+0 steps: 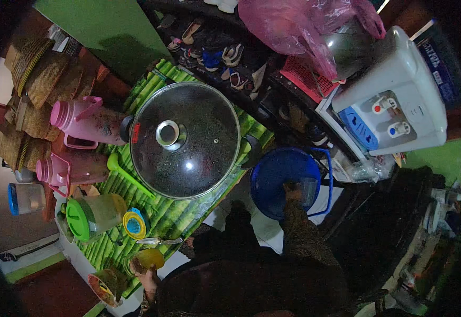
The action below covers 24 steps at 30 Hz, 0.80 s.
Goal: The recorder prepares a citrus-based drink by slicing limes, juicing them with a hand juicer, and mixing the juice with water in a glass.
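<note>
At the lower left my left hand (148,277) is closed around a glass with yellow contents (148,259), near the edge of the table covered with a green bamboo-print cloth (179,218). My right hand (292,191) reaches down into a blue plastic bucket (268,178) and is on a clear plastic container (309,190); its fingers are hard to make out. A yellow and blue citrus juicer (135,224), a knife (160,241) and a pitcher with a green lid (95,218) stand or lie near my left hand.
A large pan with a glass lid (198,158) fills the table's middle, beside a green ladle (129,176) and pink pitchers (91,121). A cone-shaped holder (109,283) is at the near corner. Beyond are a shoe rack (214,59) and a white water dispenser (404,87).
</note>
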Each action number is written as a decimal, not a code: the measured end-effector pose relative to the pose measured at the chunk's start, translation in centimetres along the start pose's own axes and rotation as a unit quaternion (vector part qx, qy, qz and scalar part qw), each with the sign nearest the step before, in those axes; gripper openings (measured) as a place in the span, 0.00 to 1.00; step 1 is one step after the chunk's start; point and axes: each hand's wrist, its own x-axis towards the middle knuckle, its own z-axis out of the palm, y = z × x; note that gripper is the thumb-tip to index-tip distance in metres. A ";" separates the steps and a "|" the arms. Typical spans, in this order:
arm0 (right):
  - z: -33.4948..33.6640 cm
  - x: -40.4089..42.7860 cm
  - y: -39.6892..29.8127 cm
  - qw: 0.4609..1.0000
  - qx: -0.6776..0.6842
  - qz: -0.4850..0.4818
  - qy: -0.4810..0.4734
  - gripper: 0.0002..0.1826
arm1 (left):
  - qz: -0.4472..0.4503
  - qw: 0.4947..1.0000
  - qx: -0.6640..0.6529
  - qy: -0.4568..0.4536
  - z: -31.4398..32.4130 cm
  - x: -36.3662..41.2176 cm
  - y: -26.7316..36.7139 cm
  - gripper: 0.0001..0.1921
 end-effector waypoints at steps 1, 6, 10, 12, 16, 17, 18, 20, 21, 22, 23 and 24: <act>-0.4 0.0 -0.5 0.999 0.009 -0.033 -0.021 0.36 | -0.018 1.000 -0.011 -0.012 1.0 -0.6 2.0 0.47; 3.8 5.7 4.3 0.998 -0.049 0.023 0.022 0.39 | -0.032 0.995 -0.003 -0.098 1.8 -1.0 3.0 0.47; -0.2 1.7 -2.5 0.997 -0.036 0.016 -0.062 0.38 | 0.027 0.998 -0.020 -0.054 1.9 -2.8 4.7 0.46; -0.7 1.4 0.9 0.998 0.004 -0.027 -0.056 0.38 | 0.030 0.994 -0.087 -0.060 3.3 -2.9 5.8 0.46; -4.9 0.1 -1.5 0.997 -0.012 -0.001 -0.072 0.41 | 0.045 0.990 -0.115 -0.060 2.2 -2.7 5.6 0.44; -6.0 -0.4 -1.4 0.997 -0.014 -0.011 -0.076 0.41 | 0.050 0.991 -0.106 -0.062 2.0 -2.8 5.8 0.44; -7.7 -0.6 -0.8 0.997 -0.021 -0.060 -0.035 0.37 | 0.027 0.989 -0.134 -0.053 2.5 -2.7 6.4 0.45; -10.7 -2.0 -1.3 0.992 -0.025 -0.127 0.008 0.34 | 0.036 0.989 -0.131 -0.052 2.7 -2.7 6.2 0.45; -12.7 -3.4 -2.5 0.991 0.005 -0.136 0.008 0.32 | 0.044 0.990 -0.122 -0.057 2.6 -2.5 5.7 0.46; -14.9 -5.5 -3.4 0.989 0.035 -0.142 0.008 0.30 | 0.050 0.986 -0.148 -0.058 2.4 -2.1 4.5 0.46; -17.2 -7.6 -4.3 0.987 0.065 -0.148 0.008 0.28 | 0.056 0.984 -0.159 -0.050 2.1 -1.7 3.4 0.46; -19.6 -10.0 -5.4 0.984 0.090 -0.156 0.006 0.26 | 0.061 0.986 -0.148 -0.051 1.6 -1.8 2.7 0.47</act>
